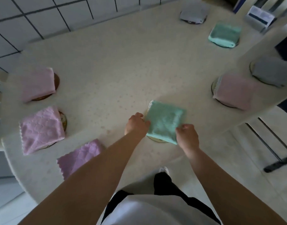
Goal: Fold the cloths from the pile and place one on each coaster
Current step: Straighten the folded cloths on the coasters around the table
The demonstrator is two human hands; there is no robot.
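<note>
A folded green cloth point(164, 120) lies on a coaster point(157, 140) near the table's front edge. My left hand point(136, 124) pinches the cloth's left edge, and my right hand point(187, 135) pinches its near right corner. Around the table point(116, 65), folded cloths cover other coasters: two pink cloths point(38, 84) point(41, 129) at the left, a purple cloth point(79, 156) at the front left, a pink cloth point(235, 91) and a grey cloth point(269, 73) at the right, another green cloth point(224, 34) and a grey cloth point(193, 13) at the back right.
A tiled wall point(42, 17) runs behind the table at the left. A white box point(259, 17) sits at the far right corner. Dark metal legs point(272, 153) stand on the floor to the right of the table.
</note>
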